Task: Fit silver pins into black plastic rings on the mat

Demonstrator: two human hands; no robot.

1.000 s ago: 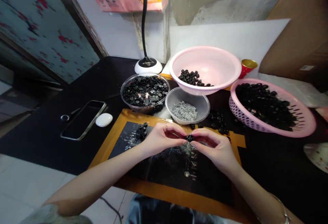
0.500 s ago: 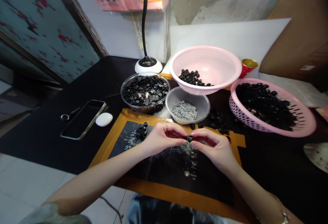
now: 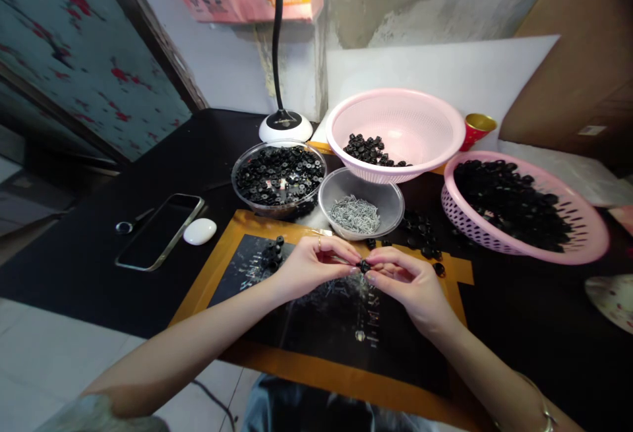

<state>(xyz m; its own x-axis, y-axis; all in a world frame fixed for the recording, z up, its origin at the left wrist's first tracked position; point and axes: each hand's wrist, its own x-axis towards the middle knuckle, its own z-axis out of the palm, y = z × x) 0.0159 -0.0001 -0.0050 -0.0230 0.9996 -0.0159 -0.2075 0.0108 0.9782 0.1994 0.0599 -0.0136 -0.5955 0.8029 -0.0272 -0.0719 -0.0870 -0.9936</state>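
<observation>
Over the dark mat [image 3: 316, 333], my left hand [image 3: 316, 264] and my right hand [image 3: 413, 283] meet fingertip to fingertip. Between them they pinch one small black plastic part [image 3: 364, 266]; its finer shape is covered by the fingers. Loose silver screws [image 3: 336, 287] lie on the mat beneath my hands. A cluster of black parts [image 3: 272, 254] stands left of my left hand. Just beyond my fingers is a clear bowl of screws [image 3: 355, 214]. More black parts [image 3: 422, 234] are scattered past my right hand.
A clear bowl of black discs [image 3: 279, 175], a lamp [image 3: 285, 126] and two pink baskets, one behind [image 3: 395, 99] and one at right [image 3: 588, 234], ring the mat. A phone [image 3: 161, 233] and a white oval object [image 3: 200, 231] lie at left. A red cup [image 3: 477, 131] stands behind.
The fingertips have closed in slightly around the black part, which shows a little less. Otherwise both hands keep nearly the same place, and the view shifts only a touch.
</observation>
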